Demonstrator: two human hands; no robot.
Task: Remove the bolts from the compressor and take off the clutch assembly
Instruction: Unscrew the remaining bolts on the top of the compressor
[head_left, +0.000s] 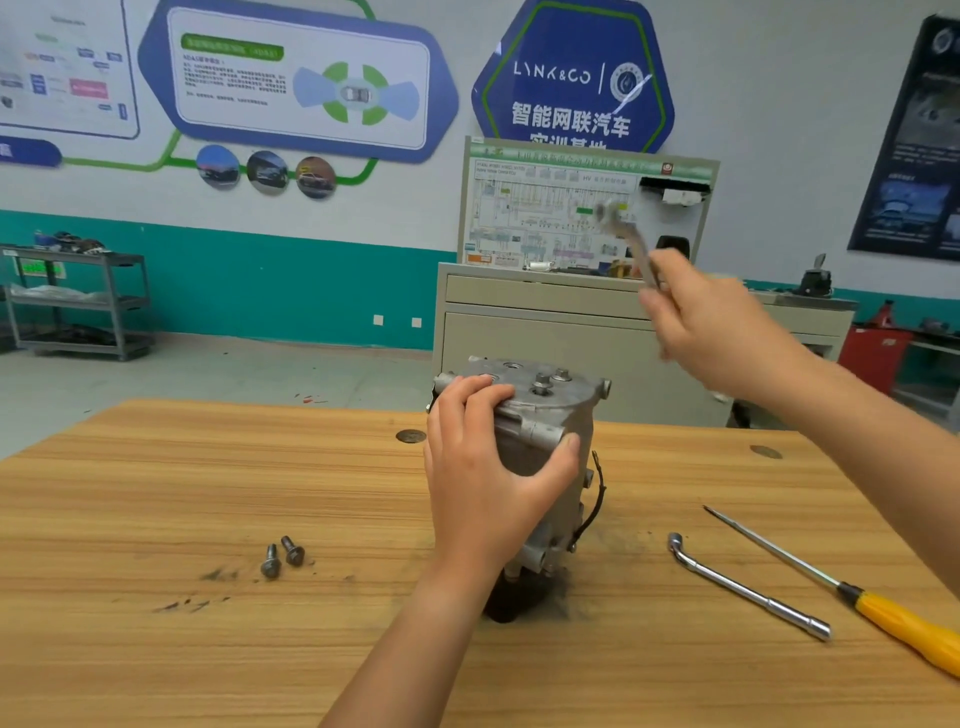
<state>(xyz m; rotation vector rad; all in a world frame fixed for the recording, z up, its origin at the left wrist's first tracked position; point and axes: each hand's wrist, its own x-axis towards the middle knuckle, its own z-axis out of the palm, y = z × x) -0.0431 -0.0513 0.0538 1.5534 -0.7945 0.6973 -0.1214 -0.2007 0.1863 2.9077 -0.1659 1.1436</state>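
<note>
Two loose bolts (271, 562) on table (156, 467) — left hand (483, 467) grips upright compressor (548, 413), right hand (711, 322) holds wrench (636, 244) aloft.

The grey metal compressor (540, 415) was stood upright on the wooden table (156, 493), with its black clutch end (511, 597) turned down. Two bolts (542, 385) were seated in its top face, and two loose bolts (270, 564) were laid side by side on the table, well to its left
</note>
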